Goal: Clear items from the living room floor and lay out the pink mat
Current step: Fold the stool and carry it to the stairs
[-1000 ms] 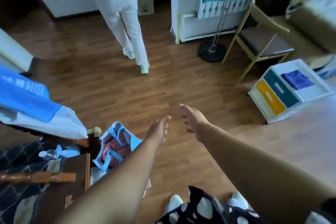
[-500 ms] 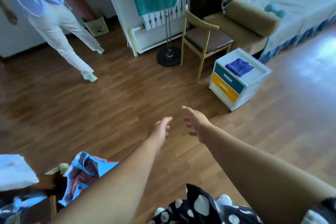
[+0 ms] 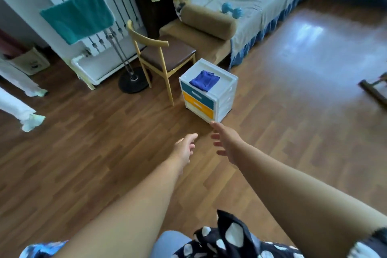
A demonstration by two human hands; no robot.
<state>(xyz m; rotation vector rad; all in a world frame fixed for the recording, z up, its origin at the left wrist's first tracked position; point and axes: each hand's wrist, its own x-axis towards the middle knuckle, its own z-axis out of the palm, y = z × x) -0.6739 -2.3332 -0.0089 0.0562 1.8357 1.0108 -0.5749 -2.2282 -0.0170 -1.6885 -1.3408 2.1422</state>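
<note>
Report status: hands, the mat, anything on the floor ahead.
Left hand and right hand open, holding nothing. Pink mat not in view. Ahead on the wood floor: small drawer unit with blue cloth on top, wooden chair beside it.

Blue cloth [image 3: 204, 83] atop drawer unit [image 3: 224, 98], chair [image 3: 165, 56] adj.

Glossy wood-look floor [image 3: 293, 111], white plastic drawer unit [image 3: 225, 94], wooden chair [image 3: 146, 42].

bare floor [image 3: 104, 163] ahead, drawer unit [image 3: 209, 98] beyond hands [image 3: 206, 146]
</note>
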